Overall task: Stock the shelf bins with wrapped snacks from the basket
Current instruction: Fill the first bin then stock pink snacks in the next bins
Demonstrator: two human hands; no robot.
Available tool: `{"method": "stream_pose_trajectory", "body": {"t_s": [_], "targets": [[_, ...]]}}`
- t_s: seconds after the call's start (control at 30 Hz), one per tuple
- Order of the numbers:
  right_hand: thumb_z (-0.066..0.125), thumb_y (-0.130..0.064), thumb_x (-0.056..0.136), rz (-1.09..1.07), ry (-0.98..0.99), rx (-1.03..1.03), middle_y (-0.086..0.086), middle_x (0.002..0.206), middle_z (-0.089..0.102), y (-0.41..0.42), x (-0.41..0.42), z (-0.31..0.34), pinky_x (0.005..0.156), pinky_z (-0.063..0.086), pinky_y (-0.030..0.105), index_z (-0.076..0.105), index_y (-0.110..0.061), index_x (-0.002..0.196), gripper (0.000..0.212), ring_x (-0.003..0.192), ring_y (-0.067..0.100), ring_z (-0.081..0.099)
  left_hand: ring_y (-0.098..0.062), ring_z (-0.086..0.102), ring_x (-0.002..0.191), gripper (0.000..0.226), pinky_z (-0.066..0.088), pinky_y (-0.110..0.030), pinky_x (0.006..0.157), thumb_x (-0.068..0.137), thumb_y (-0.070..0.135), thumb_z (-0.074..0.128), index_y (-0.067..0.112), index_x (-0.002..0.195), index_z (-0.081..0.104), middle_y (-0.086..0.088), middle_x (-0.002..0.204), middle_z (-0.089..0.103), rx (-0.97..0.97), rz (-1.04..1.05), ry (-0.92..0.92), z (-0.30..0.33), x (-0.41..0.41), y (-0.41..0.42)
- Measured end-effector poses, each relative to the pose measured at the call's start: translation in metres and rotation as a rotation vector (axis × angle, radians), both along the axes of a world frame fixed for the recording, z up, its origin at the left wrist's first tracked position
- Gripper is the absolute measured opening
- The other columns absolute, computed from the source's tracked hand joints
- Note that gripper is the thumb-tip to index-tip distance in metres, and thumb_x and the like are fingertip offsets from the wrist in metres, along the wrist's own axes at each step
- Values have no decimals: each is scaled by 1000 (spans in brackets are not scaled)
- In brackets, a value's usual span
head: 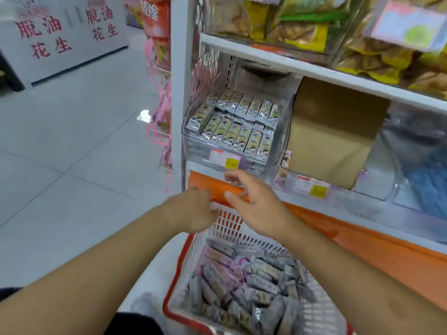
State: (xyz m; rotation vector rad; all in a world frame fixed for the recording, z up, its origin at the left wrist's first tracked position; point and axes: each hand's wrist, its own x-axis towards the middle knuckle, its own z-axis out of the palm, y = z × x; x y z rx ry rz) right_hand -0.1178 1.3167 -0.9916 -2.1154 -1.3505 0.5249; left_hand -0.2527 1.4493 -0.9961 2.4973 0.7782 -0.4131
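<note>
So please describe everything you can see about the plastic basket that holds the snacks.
The basket is white plastic with slotted lattice walls and a red rim. It sits low in front of the orange shelf base, below the clear bin, and is heaped with wrapped snacks in silver and pink wrappers. The left hand grips its far rim; the right hand hovers over that edge, fingers loosely spread.
</note>
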Motion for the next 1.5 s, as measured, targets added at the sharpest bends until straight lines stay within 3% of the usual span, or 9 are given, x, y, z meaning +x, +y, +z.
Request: {"method": "stream_pose_trajectory", "body": {"t_s": [0.13, 0.37, 0.47, 0.6, 0.8, 1.07, 1.27, 1.37, 1.5], "targets": [[57, -30, 108, -28, 78, -267, -4, 155, 48, -37, -18, -78, 114, 40, 29, 43, -25, 154, 48, 139, 15, 48, -42, 50, 132, 67, 44, -45, 103, 101, 44, 55, 8, 150, 29, -24, 149, 39, -97, 104, 97, -68, -2, -17], [54, -11, 107, 13, 381, -517, -9, 162, 41, -53, -35, -196, 77, 28, -11, 35, -22, 161, 58, 143, 10, 45, -40, 35, 147, 96, 35, -54, 117, 101, 61, 47, 30, 161, -22, -6, 166, 15, -248, 378, 30, -153, -11, -39], [61, -36, 98, 22, 322, -494, -12, 168, 34, -44, -41, -245, 116, 41, 28, 20, -48, 163, 78, 149, 16, 40, -38, 34, 147, 87, 34, -53, 117, 102, 67, 32, 30, 161, -20, -5, 166, 15, -196, 405, 20, -162, -6, -40], [53, -60, 90, -26, 218, -615, -1, 167, 31, -29, -43, -293, 121, 33, 55, 9, -56, 160, 83, 151, 33, 34, -37, 31, 148, 85, 32, -53, 118, 101, 70, 25, 29, 162, -17, -3, 166, 15, -216, 434, 23, -166, -4, -40], [63, -45, 95, -15, 148, -676, 11, 152, 37, -34, -44, -288, 119, 32, 54, 45, -51, 143, 51, 141, 42, 32, -37, 31, 148, 86, 34, -54, 117, 99, 73, 23, 29, 162, -16, -5, 165, 16, -205, 430, 28, -170, -3, -38], [68, -19, 91, -173, 334, -418, -10, 86, 61, -58, -35, -227, 67, 49, 36, 53, -39, 94, 25, 78, 10, 57, -41, 15, 154, 87, 20, -58, 122, 100, 73, 22, 28, 161, -21, -9, 170, 4, -214, 419, 121, -156, 0, -40], [85, -13, 85, -207, 445, -219, -5, 95, 67, -56, -4, -120, 78, 57, 27, 65, -27, 105, 31, 78, 3, 63, -41, 26, 151, 80, 26, -55, 122, 102, 71, 27, 21, 163, 14, -16, 167, 21, -185, 482, -75, -108, 7, -34], [89, -13, 81, -167, 337, -23, -10, 97, 69, -56, 8, -54, 79, 58, 28, 68, -33, 101, 35, 88, 0, 66, -36, 66, 114, 58, 54, -46, 100, 109, 54, 33, 5, 129, 56, -21, 127, 65, -361, 417, -102, -51, 22, -28], [82, 10, 79, -94, 119, 340, -7, 113, 59, -66, 9, 18, 79, 54, 29, 72, -25, 102, 42, 103, 13, 62, -38, 76, 93, 57, 62, -39, 72, 108, 52, 42, 1, 124, 62, -22, 104, 77, -969, 507, -213, 27, 23, -40]]}}
